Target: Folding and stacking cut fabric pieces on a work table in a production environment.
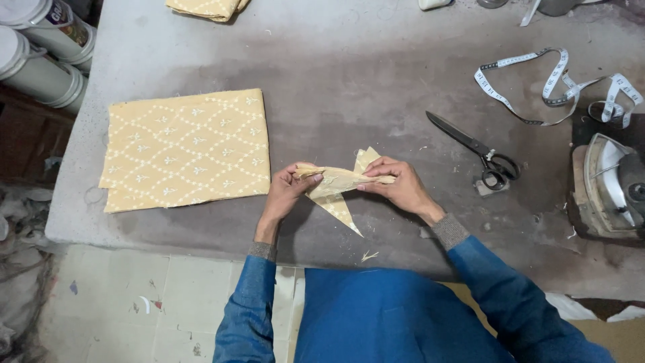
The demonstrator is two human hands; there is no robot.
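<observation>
A small piece of tan patterned cloth (336, 191) is bunched between both my hands just above the grey worktable (349, 81). My left hand (285, 191) pinches its left end. Its right end is held by my right hand (400, 185), fingers curled over the fold. Pointed corners of the piece stick out above and below my hands. A larger folded tan cloth (187, 149) with a white dotted diamond pattern lies flat on the table to the left of my left hand.
Black scissors (478, 149) lie right of my right hand. A white measuring tape (557, 84) curls at the back right, beside an iron (611, 185) at the right edge. More folded tan cloth (205, 8) sits at the back. Cans (40, 54) stand left of the table.
</observation>
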